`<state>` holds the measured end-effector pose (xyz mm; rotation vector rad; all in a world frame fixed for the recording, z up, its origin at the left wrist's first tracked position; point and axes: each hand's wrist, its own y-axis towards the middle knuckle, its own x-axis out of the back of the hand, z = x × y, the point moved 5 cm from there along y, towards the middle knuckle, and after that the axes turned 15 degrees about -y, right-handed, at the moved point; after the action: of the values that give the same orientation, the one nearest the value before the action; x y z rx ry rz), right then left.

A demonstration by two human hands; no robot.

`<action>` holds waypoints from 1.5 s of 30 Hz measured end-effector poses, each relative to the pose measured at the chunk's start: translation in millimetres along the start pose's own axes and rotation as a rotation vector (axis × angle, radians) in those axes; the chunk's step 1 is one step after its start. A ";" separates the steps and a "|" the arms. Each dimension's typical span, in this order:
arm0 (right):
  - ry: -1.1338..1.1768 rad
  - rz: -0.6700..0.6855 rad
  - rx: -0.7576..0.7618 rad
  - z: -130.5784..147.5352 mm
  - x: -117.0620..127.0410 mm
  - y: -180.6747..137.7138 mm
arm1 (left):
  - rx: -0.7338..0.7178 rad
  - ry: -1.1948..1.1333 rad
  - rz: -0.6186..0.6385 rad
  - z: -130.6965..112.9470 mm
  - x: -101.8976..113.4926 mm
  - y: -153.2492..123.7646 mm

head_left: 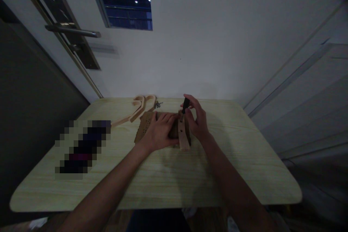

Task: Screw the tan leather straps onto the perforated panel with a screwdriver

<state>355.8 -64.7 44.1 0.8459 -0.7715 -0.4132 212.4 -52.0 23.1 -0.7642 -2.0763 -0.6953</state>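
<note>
A brown wooden board (143, 127) with small holes lies flat near the middle of the pale table (163, 174). My left hand (160, 131) presses down on it, fingers spread. A light wooden slat (183, 136) stands against the board's right edge. My right hand (196, 119) grips a screwdriver with a black handle (186, 104), held upright with its tip at the top of the slat.
Two curved light wooden pieces (138, 109) lie at the table's far side, with a few small metal screws (157, 104) beside them. A blurred-out dark object (83, 148) sits at the left. A white wall and a door with a lever handle (73, 31) stand behind.
</note>
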 end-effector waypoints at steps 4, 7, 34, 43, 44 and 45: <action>0.050 0.025 -0.018 -0.9 -1.5 -0.7 | 0.000 0.002 0.005 -0.6 0.4 -0.1; 0.014 0.014 -0.020 -1.5 -1.9 -0.1 | -0.010 0.009 -0.001 -1.0 0.8 -0.6; -0.067 -0.122 -0.017 1.4 -0.6 -0.9 | -0.029 -0.003 -0.017 -0.4 0.5 0.0; 0.002 -0.064 0.003 2.8 1.0 -0.5 | -0.012 0.002 -0.012 0.7 -0.6 -0.5; 0.006 -0.069 -0.002 3.0 1.1 -0.4 | -0.010 0.004 -0.013 0.7 -0.6 -0.5; 0.002 -0.079 -0.008 3.1 1.4 -0.3 | -0.008 0.006 -0.012 0.7 -0.5 -0.5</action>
<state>354.4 -67.3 45.8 0.8707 -0.7360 -0.4855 212.0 -52.0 22.2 -0.7538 -2.0753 -0.7117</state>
